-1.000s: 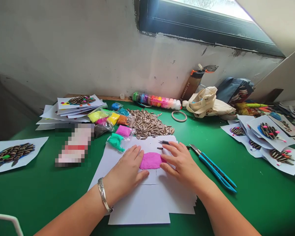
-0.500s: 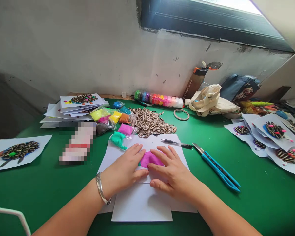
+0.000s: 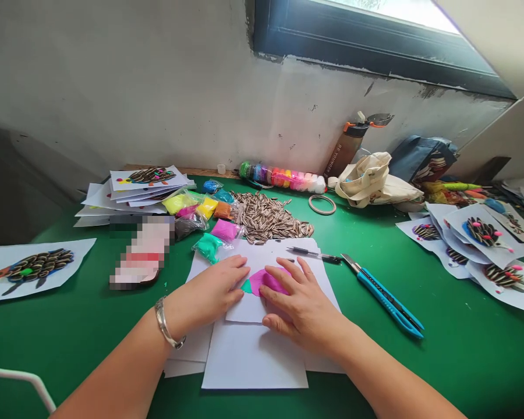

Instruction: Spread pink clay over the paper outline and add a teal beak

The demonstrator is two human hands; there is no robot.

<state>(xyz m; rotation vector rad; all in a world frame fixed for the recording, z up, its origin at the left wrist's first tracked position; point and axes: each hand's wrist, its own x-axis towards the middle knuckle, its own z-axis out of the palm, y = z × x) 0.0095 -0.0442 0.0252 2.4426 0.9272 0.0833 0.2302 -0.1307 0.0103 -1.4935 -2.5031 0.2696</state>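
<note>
A flat purple clay shape (image 3: 262, 281) lies on a white paper sheet (image 3: 244, 314) in front of me, with a small green clay piece (image 3: 246, 286) against its left end. My right hand (image 3: 294, 297) rests over the right part of the purple clay, fingers spread; its palm hides some of the shape. On the left, my left hand (image 3: 213, 291) lies on the paper with its fingers stretched out, the tips beside the green piece. A silver bracelet (image 3: 168, 323) is round my left wrist. More white sheets (image 3: 255, 364) lie beneath.
Beyond the paper are a pen (image 3: 314, 255), a pile of sunflower seeds (image 3: 271, 218) and bagged clay (image 3: 207, 247). A blue utility knife (image 3: 384, 297) lies right, blade out. Seed pictures (image 3: 39, 270) lie left, others are stacked (image 3: 146, 186). A tape roll (image 3: 322, 204) and bottle (image 3: 347, 145) stand farther back.
My left hand has shifted left, away from the purple clay, so the green piece shows more. My right hand stays over the purple clay, nearly unchanged.
</note>
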